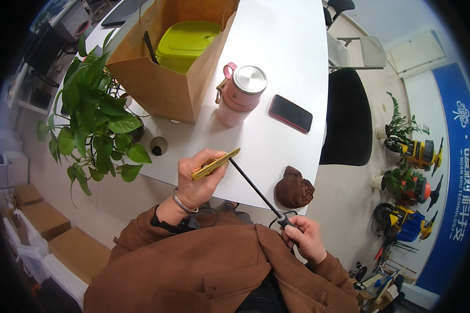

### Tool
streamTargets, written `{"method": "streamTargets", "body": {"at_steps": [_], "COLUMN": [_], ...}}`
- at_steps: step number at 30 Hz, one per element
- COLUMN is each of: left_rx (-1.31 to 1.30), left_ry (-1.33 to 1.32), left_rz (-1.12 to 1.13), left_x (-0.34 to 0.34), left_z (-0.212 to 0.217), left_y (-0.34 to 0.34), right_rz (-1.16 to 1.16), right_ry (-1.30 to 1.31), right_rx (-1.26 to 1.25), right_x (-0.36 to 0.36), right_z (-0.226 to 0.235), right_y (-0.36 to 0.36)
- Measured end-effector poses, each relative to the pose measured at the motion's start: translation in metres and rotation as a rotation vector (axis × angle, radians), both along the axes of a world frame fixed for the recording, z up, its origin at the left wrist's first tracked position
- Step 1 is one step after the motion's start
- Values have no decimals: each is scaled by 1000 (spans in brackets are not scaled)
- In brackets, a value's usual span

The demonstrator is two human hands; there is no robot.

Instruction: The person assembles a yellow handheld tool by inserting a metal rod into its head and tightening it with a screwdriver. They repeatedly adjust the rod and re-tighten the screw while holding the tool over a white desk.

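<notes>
A thin, flat yellow plate is pinched between the thumb and fingers of my left hand, over the near edge of the table. In my right hand, lower and to the right, is a long screwdriver with a black shaft and grey handle. Its shaft slants up and left, and its tip ends at the plate's edge; whether it touches cannot be made out. A pink thermos with a silver lid stands beyond my left hand, beside a dark-screened phone. Near the table's edge lies a brown cloth bundle.
On the white table stands a paper bag with a lime-green lidded container in it. A leafy potted plant is at the left. A black chair stands right of the table. Cardboard boxes lie at the lower left.
</notes>
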State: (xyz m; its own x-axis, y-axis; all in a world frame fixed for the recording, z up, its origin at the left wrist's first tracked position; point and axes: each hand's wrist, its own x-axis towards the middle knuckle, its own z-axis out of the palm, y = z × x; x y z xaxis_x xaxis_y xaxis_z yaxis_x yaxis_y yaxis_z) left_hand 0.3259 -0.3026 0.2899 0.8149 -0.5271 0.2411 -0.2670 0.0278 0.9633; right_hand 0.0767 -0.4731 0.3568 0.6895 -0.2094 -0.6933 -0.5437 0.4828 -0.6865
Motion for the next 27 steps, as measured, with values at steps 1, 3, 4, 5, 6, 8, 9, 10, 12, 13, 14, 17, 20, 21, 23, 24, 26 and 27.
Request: {"method": "streamTargets", "body": {"at_steps": [1, 3, 4, 5, 6, 8, 9, 10, 12, 13, 14, 17, 20, 21, 23, 24, 26, 27], "left_rx": [13, 32, 29, 25, 23, 37, 41, 43, 29, 36, 34, 1, 0, 5, 8, 11, 24, 35], "left_ry": [8, 23, 17, 13, 8, -15, -21, -80, -176, -265, -340, -493, -550, -563, -566, -566, -572, -571], "left_rz": [-2, -5, -5, -4, -2, -4, -5, 11, 40, 45, 47, 49, 31, 24, 24, 21, 21, 23], "left_x": [0, 0, 0, 0, 0, 0, 0, 0, 2, 3, 4, 8, 7, 7, 7, 7, 7, 7], "left_z": [0, 1, 1, 1, 2, 2, 2, 2, 2, 2, 2, 1, 1, 1, 2, 3, 4, 5], "left_y": [0, 1, 1, 0, 0, 1, 1, 1, 0, 0, 0, 0, 3, 3, 4, 4, 4, 4], "right_rz": [-15, -1, 27, 48, 67, 123, 99, 109, 147, 126, 101, 133, 177, 195, 217, 167, 88, 45], "right_ry": [-2, 16, 35, 105, -21, -146, -137, -97, 27, 5, 4, -32, -69, -71, -105, -198, -90, -33], "right_rx": [83, 76, -14, -119, -416, -1025, -970, -899, -587, -390, -200, -228, -669, -704, -819, -714, -268, -45], "right_x": [1, 4, 5, 7, 9, 11, 10, 8, 3, 1, 0, -2, -1, 0, 0, 3, 2, 1], "right_z": [0, -1, -2, -3, -6, -11, -13, -12, -13, -14, -17, -24, -26, -25, -23, -26, -23, -22], "right_y": [-2, -1, 2, 5, 12, 21, 22, 20, 13, 9, 6, 7, 15, 17, 19, 18, 12, 9]}}
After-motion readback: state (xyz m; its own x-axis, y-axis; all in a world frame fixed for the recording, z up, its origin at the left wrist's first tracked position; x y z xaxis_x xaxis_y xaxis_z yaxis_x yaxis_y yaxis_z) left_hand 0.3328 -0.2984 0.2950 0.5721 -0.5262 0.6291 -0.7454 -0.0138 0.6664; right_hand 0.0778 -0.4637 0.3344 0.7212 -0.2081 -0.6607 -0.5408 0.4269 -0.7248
